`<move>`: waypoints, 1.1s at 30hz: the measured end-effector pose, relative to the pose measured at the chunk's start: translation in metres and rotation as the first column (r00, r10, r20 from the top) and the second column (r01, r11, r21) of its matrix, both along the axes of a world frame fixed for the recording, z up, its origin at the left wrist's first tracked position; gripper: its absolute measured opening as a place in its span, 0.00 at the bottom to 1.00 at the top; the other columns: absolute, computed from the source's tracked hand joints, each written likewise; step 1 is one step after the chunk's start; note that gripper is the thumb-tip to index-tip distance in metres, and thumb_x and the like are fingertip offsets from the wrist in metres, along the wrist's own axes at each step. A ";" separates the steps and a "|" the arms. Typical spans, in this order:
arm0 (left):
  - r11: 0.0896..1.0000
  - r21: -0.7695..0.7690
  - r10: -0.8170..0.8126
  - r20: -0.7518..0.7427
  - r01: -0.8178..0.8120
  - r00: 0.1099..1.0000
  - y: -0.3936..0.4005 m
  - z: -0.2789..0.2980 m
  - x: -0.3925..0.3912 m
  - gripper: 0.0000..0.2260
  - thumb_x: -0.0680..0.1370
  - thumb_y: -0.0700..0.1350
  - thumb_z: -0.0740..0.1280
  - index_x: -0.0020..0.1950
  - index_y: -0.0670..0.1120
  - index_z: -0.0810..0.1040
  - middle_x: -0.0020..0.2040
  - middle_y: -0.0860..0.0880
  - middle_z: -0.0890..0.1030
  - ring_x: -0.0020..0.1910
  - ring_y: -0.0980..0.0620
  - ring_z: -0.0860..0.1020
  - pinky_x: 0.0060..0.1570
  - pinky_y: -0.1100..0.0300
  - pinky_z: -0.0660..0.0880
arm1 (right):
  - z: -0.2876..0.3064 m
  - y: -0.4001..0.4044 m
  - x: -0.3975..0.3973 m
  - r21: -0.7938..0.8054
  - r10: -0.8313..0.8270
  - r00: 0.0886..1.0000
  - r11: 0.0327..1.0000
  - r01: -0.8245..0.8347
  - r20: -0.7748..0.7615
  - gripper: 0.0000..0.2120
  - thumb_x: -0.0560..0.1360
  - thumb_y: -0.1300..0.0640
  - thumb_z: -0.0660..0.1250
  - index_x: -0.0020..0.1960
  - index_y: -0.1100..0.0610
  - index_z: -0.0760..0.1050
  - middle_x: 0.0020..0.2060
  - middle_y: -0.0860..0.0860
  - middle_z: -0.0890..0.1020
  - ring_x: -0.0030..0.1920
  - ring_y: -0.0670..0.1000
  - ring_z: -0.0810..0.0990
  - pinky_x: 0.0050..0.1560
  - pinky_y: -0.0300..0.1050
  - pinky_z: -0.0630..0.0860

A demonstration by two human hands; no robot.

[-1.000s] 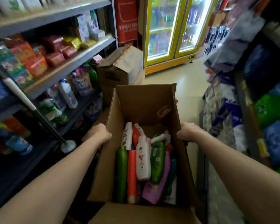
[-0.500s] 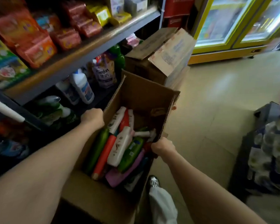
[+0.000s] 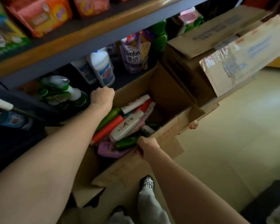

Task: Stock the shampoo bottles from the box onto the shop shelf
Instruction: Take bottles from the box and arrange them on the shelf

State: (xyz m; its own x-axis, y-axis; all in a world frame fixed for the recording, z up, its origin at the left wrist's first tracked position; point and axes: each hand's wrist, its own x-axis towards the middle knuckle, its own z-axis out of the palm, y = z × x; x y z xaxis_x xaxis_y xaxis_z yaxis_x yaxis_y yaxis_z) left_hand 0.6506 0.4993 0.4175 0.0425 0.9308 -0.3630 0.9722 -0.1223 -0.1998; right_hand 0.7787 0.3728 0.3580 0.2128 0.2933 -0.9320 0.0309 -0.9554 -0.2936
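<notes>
An open cardboard box (image 3: 170, 88) sits low beside the shop shelf (image 3: 87, 41). Several shampoo bottles lie inside it: a white one (image 3: 128, 125), a red one (image 3: 108, 128), green ones (image 3: 107, 117) and a purple pouch (image 3: 108, 149). My left hand (image 3: 102, 97) grips the box's left wall near the shelf. My right hand (image 3: 146, 147) grips the box's right wall, fingers curled over the rim.
The lower shelf holds white bottles (image 3: 103, 68), a Comfort pouch (image 3: 134, 57) and green spray bottles (image 3: 61, 91). Another cardboard box (image 3: 217, 50) with open flaps stands just beyond. Tiled floor (image 3: 233, 135) lies to the right. My shoe (image 3: 147, 183) is below the box.
The box has come down and closer to the lower shelf, turned slightly; both hands keep their grip on its walls. The view has tilted down and left.
</notes>
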 end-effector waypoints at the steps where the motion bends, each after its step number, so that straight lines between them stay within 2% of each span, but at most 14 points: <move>1: 0.999 0.026 0.038 0.039 -0.039 0.998 -0.005 0.000 -0.001 0.14 0.78 0.31 0.55 0.59 0.39 0.75 0.57 0.39 0.77 0.57 0.38 0.76 0.49 0.51 0.73 | -0.001 0.001 0.001 -0.024 0.010 1.000 1.000 -0.010 -0.014 0.08 0.73 0.56 0.62 0.39 0.59 0.69 0.38 0.55 0.76 0.35 0.54 0.76 0.32 0.42 0.74; 3: 0.988 0.128 0.065 0.200 -0.092 0.978 -0.021 -0.005 -0.001 0.17 0.78 0.32 0.55 0.65 0.41 0.72 0.61 0.39 0.76 0.60 0.40 0.75 0.53 0.50 0.73 | 0.003 0.004 0.005 -0.056 0.031 0.998 0.998 -0.034 -0.058 0.08 0.74 0.56 0.64 0.44 0.61 0.69 0.41 0.56 0.76 0.35 0.54 0.76 0.29 0.42 0.72; 4: 0.983 0.161 0.040 0.303 -0.092 0.952 -0.032 -0.009 0.000 0.20 0.78 0.32 0.54 0.69 0.42 0.69 0.66 0.40 0.73 0.65 0.42 0.71 0.60 0.52 0.70 | 0.007 0.008 0.007 -0.049 0.046 0.996 0.998 -0.049 -0.072 0.08 0.74 0.56 0.64 0.46 0.60 0.69 0.42 0.56 0.76 0.36 0.53 0.76 0.28 0.42 0.72; 6: 0.991 0.130 -0.022 0.410 -0.035 0.912 -0.059 -0.015 -0.002 0.23 0.78 0.32 0.54 0.74 0.43 0.61 0.74 0.43 0.63 0.74 0.46 0.60 0.71 0.55 0.59 | 0.020 0.022 0.006 0.013 0.133 0.990 0.991 -0.133 -0.044 0.07 0.76 0.55 0.64 0.48 0.59 0.69 0.43 0.56 0.76 0.37 0.52 0.77 0.29 0.42 0.74; 8: 1.000 0.021 0.002 0.375 -0.011 0.927 -0.088 -0.020 -0.002 0.25 0.79 0.36 0.55 0.76 0.44 0.56 0.77 0.46 0.56 0.75 0.47 0.54 0.73 0.54 0.55 | 0.041 0.043 -0.001 0.132 0.228 0.972 0.963 -0.234 0.059 0.10 0.77 0.54 0.62 0.51 0.60 0.69 0.46 0.56 0.78 0.43 0.54 0.79 0.40 0.45 0.80; 10: 0.988 -0.095 0.148 0.329 -0.124 0.933 -0.116 -0.023 -0.001 0.24 0.80 0.39 0.56 0.76 0.46 0.55 0.77 0.47 0.55 0.74 0.45 0.55 0.72 0.52 0.56 | 0.061 0.057 -0.006 0.250 0.286 0.946 0.915 -0.317 0.153 0.16 0.75 0.53 0.61 0.56 0.64 0.73 0.50 0.57 0.81 0.48 0.58 0.81 0.51 0.53 0.80; 13: 0.966 -0.121 0.256 0.309 -0.229 0.916 -0.142 -0.010 -0.004 0.22 0.80 0.41 0.57 0.73 0.47 0.60 0.75 0.47 0.59 0.71 0.44 0.60 0.70 0.50 0.59 | 0.088 0.050 -0.006 0.292 0.460 0.843 0.795 -0.531 0.280 0.15 0.76 0.55 0.59 0.55 0.65 0.76 0.48 0.60 0.83 0.40 0.57 0.82 0.50 0.52 0.81; 16: 0.965 -0.103 0.262 0.323 -0.241 0.910 -0.154 0.015 -0.018 0.21 0.78 0.43 0.61 0.71 0.46 0.64 0.70 0.46 0.65 0.68 0.43 0.64 0.66 0.50 0.62 | 0.108 0.032 0.007 0.202 0.651 0.667 0.644 -0.738 0.362 0.13 0.77 0.58 0.58 0.53 0.66 0.75 0.45 0.60 0.82 0.32 0.55 0.80 0.42 0.47 0.81; 19: 0.951 -0.070 0.305 0.368 -0.301 0.878 -0.153 0.032 -0.036 0.18 0.78 0.41 0.61 0.68 0.43 0.68 0.65 0.43 0.70 0.64 0.42 0.69 0.63 0.49 0.67 | 0.115 0.032 0.013 0.059 0.764 0.372 0.404 -0.913 0.528 0.11 0.77 0.57 0.58 0.54 0.62 0.73 0.46 0.57 0.80 0.42 0.57 0.81 0.46 0.48 0.80; 21: 0.938 -0.070 0.340 0.374 -0.339 0.863 -0.148 0.032 -0.040 0.16 0.78 0.40 0.61 0.65 0.42 0.69 0.62 0.43 0.72 0.61 0.42 0.71 0.58 0.49 0.71 | 0.111 0.045 0.014 -0.015 0.791 0.203 0.259 -0.966 0.577 0.10 0.78 0.58 0.57 0.53 0.61 0.72 0.49 0.57 0.79 0.43 0.55 0.77 0.43 0.45 0.75; 23: 0.914 -0.134 0.403 0.394 -0.382 0.826 -0.140 0.026 -0.032 0.16 0.77 0.41 0.62 0.65 0.42 0.69 0.61 0.43 0.72 0.60 0.42 0.73 0.57 0.49 0.72 | 0.102 0.064 0.014 -0.039 0.802 0.120 0.176 -0.984 0.585 0.10 0.78 0.58 0.58 0.55 0.62 0.72 0.50 0.57 0.78 0.46 0.55 0.75 0.43 0.45 0.71; 26: 0.910 -0.171 0.412 0.456 -0.377 0.789 -0.127 0.001 -0.010 0.14 0.78 0.41 0.61 0.63 0.45 0.72 0.60 0.45 0.75 0.57 0.45 0.76 0.51 0.53 0.75 | 0.072 0.096 0.013 -0.064 0.811 -0.003 0.042 -0.997 0.584 0.13 0.77 0.58 0.60 0.59 0.62 0.71 0.56 0.58 0.77 0.51 0.55 0.76 0.45 0.45 0.72; 29: 0.888 -0.156 0.449 0.490 -0.432 0.747 -0.109 -0.032 0.001 0.12 0.80 0.42 0.58 0.62 0.48 0.74 0.59 0.49 0.78 0.55 0.49 0.77 0.44 0.61 0.69 | 0.029 0.130 0.012 -0.074 0.831 -0.118 -0.093 -0.993 0.544 0.14 0.76 0.60 0.62 0.61 0.61 0.72 0.60 0.58 0.74 0.59 0.56 0.75 0.55 0.48 0.75; 33: 0.836 -0.198 0.532 0.527 -0.512 0.663 -0.091 -0.061 -0.005 0.14 0.78 0.41 0.61 0.64 0.48 0.73 0.61 0.48 0.78 0.58 0.49 0.77 0.53 0.55 0.75 | -0.016 0.147 0.016 -0.059 0.816 -0.350 -0.365 -0.929 0.459 0.28 0.74 0.58 0.68 0.71 0.60 0.62 0.66 0.57 0.69 0.65 0.56 0.69 0.61 0.49 0.70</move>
State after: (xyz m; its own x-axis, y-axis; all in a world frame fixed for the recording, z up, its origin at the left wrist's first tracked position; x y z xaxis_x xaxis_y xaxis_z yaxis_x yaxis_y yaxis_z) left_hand 0.6457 0.4079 0.3564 -0.2505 0.8506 -0.4623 0.8165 0.4422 0.3712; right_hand 0.7944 0.5194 0.3416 -0.4580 0.4835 -0.7459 0.8419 0.5054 -0.1894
